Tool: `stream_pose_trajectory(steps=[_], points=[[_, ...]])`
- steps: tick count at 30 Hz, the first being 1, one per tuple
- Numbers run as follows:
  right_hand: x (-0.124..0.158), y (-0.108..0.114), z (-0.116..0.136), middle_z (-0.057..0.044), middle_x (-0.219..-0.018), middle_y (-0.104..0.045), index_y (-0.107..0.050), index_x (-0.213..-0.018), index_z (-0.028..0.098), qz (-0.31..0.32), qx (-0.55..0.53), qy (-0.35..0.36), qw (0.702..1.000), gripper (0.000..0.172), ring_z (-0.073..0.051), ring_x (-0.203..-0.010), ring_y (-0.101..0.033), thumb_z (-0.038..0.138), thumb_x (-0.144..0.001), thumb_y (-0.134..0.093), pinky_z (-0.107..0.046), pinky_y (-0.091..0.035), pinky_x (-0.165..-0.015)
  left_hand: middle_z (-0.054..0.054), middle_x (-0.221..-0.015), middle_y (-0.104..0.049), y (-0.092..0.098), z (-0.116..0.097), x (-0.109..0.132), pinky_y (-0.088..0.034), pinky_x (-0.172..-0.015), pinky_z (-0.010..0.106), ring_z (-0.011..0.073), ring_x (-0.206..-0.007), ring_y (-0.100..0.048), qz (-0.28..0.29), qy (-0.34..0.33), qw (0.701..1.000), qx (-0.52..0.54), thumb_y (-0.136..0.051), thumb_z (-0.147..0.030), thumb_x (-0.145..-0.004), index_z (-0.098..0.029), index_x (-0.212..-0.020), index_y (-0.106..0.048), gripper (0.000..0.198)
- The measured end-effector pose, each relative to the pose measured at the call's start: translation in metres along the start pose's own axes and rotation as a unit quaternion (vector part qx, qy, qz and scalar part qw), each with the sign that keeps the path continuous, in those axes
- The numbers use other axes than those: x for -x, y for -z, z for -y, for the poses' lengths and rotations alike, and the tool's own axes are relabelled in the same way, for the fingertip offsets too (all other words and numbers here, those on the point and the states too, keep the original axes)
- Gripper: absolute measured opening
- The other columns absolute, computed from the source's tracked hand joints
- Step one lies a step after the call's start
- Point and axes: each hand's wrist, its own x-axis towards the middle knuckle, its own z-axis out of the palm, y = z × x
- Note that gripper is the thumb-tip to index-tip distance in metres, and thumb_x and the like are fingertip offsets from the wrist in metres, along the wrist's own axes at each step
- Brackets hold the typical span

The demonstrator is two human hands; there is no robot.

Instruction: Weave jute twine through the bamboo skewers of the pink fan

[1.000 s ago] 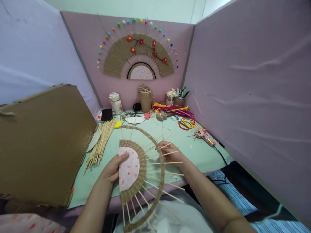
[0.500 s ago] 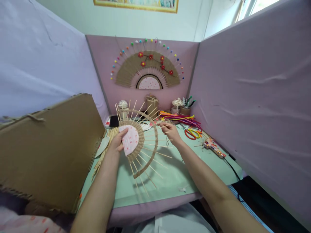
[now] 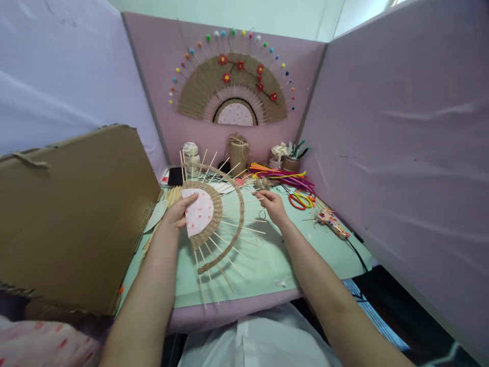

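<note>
My left hand (image 3: 179, 209) is closed on the straight edge of a half-round woven fan (image 3: 217, 206), thumb on its white, pink-spotted centre (image 3: 198, 216). Thin sticks radiate from the fan's woven inner band, and a second woven arc of twine crosses them farther out. Held tilted above the table, the fan has its sticks pointing right, up and down. My right hand (image 3: 272, 205) is pinched just beyond the stick ends at the right. A thin strand of twine (image 3: 262, 214) with a curled end dangles below its fingers; the fingertips' exact hold is hard to see.
Behind are a white jar (image 3: 191, 158), a twine spool (image 3: 239, 157), a twine ball (image 3: 262, 183) and bright pipe cleaners (image 3: 282, 177). Scissors (image 3: 300, 201) and a glue gun (image 3: 332, 223) lie right. Cardboard (image 3: 76, 214) stands left; a finished fan (image 3: 233, 86) hangs on the back panel.
The camera view has tipped downward. My left hand still holds the fan, and my right hand has moved slightly away from the stick tips, still pinched.
</note>
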Motion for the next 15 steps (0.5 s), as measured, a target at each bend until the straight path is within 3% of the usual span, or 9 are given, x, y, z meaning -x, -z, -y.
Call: stream_pose_trajectory(steps=[6,9,12,15], points=[[-0.001,0.005,-0.005,0.000,-0.073,-0.062,-0.071,-0.080,0.017,0.036,-0.074,-0.023,0.996,0.026,-0.005,-0.048,-0.028,0.039,-0.066,-0.069,-0.023,-0.023,-0.047,0.011,-0.069,-0.071,0.003,0.000,-0.002,-0.059,-0.062,0.032,0.0199,-0.057,-0.069,-0.011,-0.001,0.999,-0.031,-0.054,-0.006,-0.079,-0.009,-0.082,-0.065,0.011],[-0.002,0.006,-0.004,0.004,-0.053,-0.043,-0.070,-0.079,0.016,0.070,-0.108,-0.036,0.991,0.027,-0.005,-0.046,-0.022,0.040,-0.069,-0.067,-0.024,-0.017,-0.045,0.011,-0.069,-0.071,0.006,-0.001,-0.003,-0.059,-0.062,0.032,0.0204,-0.057,-0.069,-0.019,0.002,0.999,-0.041,-0.057,-0.007,-0.077,-0.009,-0.086,-0.065,0.012],[-0.002,0.007,-0.002,0.008,-0.045,-0.021,-0.070,-0.077,0.014,0.107,-0.137,-0.053,0.983,0.032,-0.006,-0.044,-0.016,0.044,-0.074,-0.060,-0.024,-0.013,-0.045,0.012,-0.070,-0.072,0.010,-0.002,-0.003,-0.059,-0.063,0.032,0.0209,-0.058,-0.069,-0.010,0.009,0.999,-0.049,-0.058,-0.007,-0.076,-0.010,-0.087,-0.066,0.014],[-0.002,0.007,-0.002,0.009,-0.043,-0.017,-0.069,-0.074,0.014,0.115,-0.165,-0.054,0.978,0.035,-0.006,-0.043,-0.013,0.047,-0.075,-0.057,-0.024,-0.013,-0.045,0.012,-0.070,-0.072,0.011,-0.003,-0.002,-0.058,-0.060,0.032,0.0213,-0.057,-0.069,-0.001,0.006,0.998,-0.058,-0.059,-0.006,-0.074,-0.010,-0.085,-0.066,0.014]])
